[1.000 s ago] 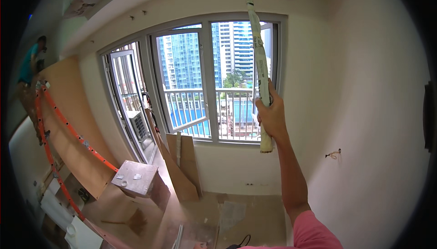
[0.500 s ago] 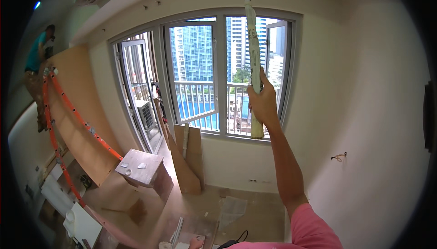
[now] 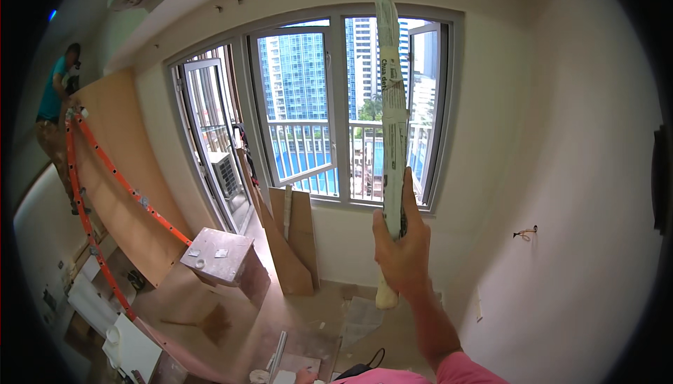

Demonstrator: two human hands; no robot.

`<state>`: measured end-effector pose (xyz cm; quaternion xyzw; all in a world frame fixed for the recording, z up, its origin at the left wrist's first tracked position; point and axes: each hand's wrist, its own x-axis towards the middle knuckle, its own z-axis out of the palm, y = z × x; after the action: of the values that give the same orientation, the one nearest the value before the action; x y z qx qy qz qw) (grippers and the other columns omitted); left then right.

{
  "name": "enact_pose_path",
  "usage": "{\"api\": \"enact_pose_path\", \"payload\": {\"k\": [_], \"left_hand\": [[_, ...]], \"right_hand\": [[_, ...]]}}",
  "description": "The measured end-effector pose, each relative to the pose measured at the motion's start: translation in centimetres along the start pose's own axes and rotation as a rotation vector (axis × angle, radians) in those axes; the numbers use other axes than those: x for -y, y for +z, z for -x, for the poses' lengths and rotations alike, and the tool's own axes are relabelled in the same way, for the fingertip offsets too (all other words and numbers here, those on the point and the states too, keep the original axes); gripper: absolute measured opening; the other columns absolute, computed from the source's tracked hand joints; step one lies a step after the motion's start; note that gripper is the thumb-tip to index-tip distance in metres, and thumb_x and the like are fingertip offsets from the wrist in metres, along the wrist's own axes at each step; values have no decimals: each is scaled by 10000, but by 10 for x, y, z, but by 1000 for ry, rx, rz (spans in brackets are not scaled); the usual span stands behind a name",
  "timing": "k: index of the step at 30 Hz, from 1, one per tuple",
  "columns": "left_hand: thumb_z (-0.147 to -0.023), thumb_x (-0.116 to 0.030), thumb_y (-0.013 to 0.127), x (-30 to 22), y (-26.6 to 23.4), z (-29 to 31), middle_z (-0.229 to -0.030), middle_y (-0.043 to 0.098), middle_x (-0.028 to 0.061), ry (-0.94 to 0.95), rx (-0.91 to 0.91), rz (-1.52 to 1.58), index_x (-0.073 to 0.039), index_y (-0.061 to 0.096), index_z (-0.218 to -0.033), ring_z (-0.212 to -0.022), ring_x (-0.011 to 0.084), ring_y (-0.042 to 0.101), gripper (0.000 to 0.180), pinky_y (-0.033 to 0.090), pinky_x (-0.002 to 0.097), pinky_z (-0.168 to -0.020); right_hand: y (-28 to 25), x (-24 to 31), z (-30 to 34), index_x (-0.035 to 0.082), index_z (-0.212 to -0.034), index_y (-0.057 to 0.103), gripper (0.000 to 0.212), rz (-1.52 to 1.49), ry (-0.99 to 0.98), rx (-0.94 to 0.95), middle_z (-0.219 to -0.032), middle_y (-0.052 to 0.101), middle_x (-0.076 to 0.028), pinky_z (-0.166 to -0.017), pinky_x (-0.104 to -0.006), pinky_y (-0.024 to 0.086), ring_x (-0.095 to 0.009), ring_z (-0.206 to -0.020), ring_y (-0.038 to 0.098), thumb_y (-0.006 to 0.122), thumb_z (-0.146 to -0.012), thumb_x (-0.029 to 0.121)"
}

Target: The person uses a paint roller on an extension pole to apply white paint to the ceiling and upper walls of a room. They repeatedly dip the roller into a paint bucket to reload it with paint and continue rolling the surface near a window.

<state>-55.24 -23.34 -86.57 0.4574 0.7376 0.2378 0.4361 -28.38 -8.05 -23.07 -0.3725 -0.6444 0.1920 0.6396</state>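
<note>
My right hand is closed around the lower part of a long paper-wrapped pole, thumb and forefinger lying up along its sides. Pale printed paper and tape cover the pole, and its rounded butt end sticks out below my palm. It stands almost upright in front of the window; its top runs out of the upper edge. At the lower edge shows a small part of what looks like my left hand, its fingers too hidden to read.
On the left a person stands high at an orange ladder beside a large wooden board. A dusty box-shaped stand and leaning boards are near the open balcony door. Wires poke from the right wall.
My right hand and the pole have come down and nearer, so the pole's butt end is now lower and its top has left the picture. The person on the left has shifted slightly.
</note>
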Motion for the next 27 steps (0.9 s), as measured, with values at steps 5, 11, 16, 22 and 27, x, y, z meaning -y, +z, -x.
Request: {"api": "enact_pose_path", "payload": {"k": [5, 11, 16, 22, 27], "left_hand": [[-770, -112, 672, -18, -26, -11, -979, 665, 196, -133, -5, 226, 42, 484, -1323, -723, 239, 708, 604, 561, 324, -550], [-776, -99, 660, -30, -29, -7, -957, 660, 183, -128, -76, 284, 47, 477, -1315, -722, 230, 704, 587, 547, 306, -545], [-832, -116, 616, -7, -3, -19, -1024, 655, 192, -2, -126, 77, 4, 498, -1305, -675, 213, 679, 502, 528, 341, -509], [-856, -155, 617, -20, -11, -9, -954, 671, 168, -18, -108, 99, 19, 511, -1268, -662, 219, 670, 459, 530, 343, -529], [-828, -147, 648, -32, -41, -19, -926, 663, 170, -23, -44, 177, 32, 506, -1284, -713, 216, 688, 510, 539, 320, -564]], "right_hand": [[1, 15, -22, 20, -1512, 171, 704, -6, 70, 46, -1073, 687, -193, -592, -323, 521, -179, -644, 653, 528, -907, 54], [35, 3, -108, -21, -1493, 192, 682, -30, 38, 23, -868, 681, -171, -566, -319, 537, -159, -595, 635, 525, -907, 82], [35, -12, -129, -11, -1496, 190, 684, 13, 22, 15, -801, 664, -141, -531, -313, 525, -156, -583, 625, 522, -906, 86], [20, -1, -51, 33, -1512, 187, 668, -45, -26, -4, -779, 656, -105, -502, -292, 503, -116, -527, 572, 508, -928, 76], [14, 7, -36, 58, -1520, 176, 680, -100, 75, 13, -774, 653, -87, -493, -291, 496, -107, -499, 545, 509, -927, 65]]}}
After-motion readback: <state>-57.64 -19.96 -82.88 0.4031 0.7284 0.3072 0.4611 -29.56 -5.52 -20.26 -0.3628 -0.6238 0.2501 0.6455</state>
